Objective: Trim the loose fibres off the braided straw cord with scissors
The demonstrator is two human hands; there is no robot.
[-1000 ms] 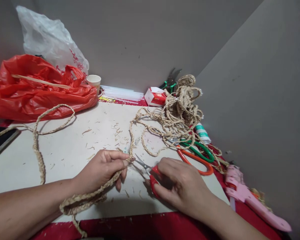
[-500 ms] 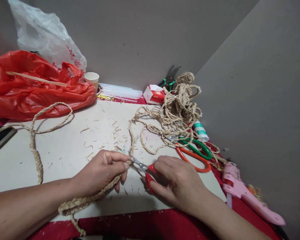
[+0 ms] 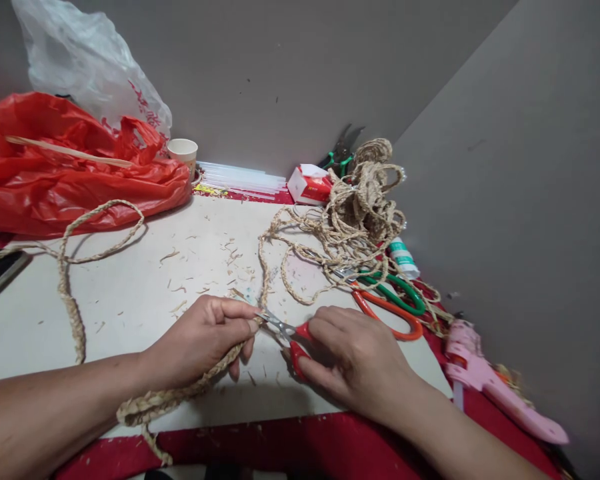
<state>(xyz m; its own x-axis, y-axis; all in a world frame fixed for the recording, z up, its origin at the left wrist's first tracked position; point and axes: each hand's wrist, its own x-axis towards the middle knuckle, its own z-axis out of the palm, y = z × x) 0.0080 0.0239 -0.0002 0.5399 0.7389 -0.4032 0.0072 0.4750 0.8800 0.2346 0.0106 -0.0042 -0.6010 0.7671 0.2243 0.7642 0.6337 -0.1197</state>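
Note:
My left hand (image 3: pixel 210 340) pinches a braided straw rope (image 3: pixel 200 383) between thumb and fingers, near the middle of the white board. The rope hangs back under my left wrist in a loop. Red-handled scissors (image 3: pixel 283 328) are in my right hand (image 3: pixel 353 353), thumb and fingers in the handles. Their narrow blades touch the rope at my left fingertips. More braid runs up from there to a tangled rope pile (image 3: pixel 365 200) at the back right.
The white board (image 3: pixel 130 320) bears straw scraps. Orange and green-handled scissors (image 3: pixel 390 310) lie on the right, past them a pink glue gun (image 3: pixel 495 387). A red bag (image 3: pixel 80 187), paper cup (image 3: pixel 183 152), clear sticks (image 3: pixel 240 179) and small red box (image 3: pixel 310 185) line the back.
The whole view has shifted slightly. Both hands keep nearly the same pose, and the scissor handles look slightly closer together.

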